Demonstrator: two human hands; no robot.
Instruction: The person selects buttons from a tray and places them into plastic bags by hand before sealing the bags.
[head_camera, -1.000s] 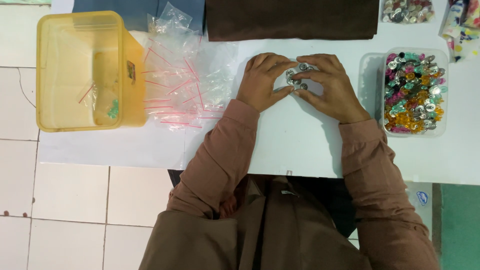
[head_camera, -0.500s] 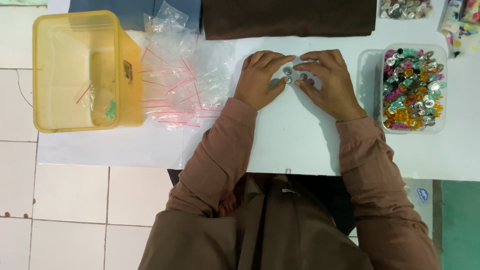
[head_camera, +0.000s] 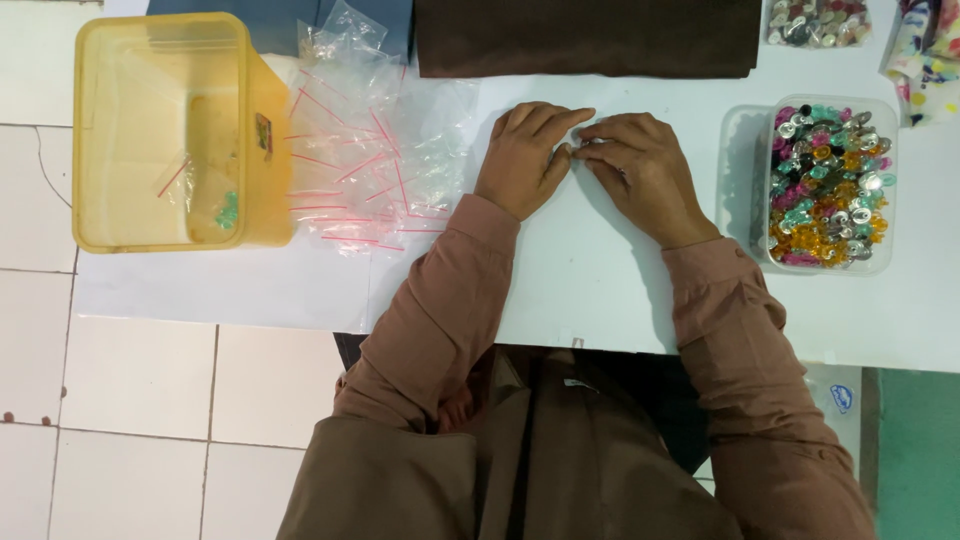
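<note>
My left hand (head_camera: 525, 160) and my right hand (head_camera: 640, 175) rest side by side on the white table (head_camera: 600, 300), fingertips meeting. Between the fingertips they pinch a small clear bag (head_camera: 577, 151), which is almost entirely hidden by the fingers. A clear tub full of colourful shiny gems (head_camera: 825, 185) stands just right of my right hand. A loose pile of small clear zip bags with red strips (head_camera: 370, 170) lies left of my left hand.
A yellow plastic bin (head_camera: 260, 130) holding a few small bags stands at the table's left end. A dark brown cloth (head_camera: 590, 35) lies along the far edge. Another gem container (head_camera: 815, 20) and a patterned cloth (head_camera: 925, 45) sit at the top right. Tiled floor lies to the left.
The silvery gems in the little bag showed between my hands before. My fingers have since closed together over it and hide it.
</note>
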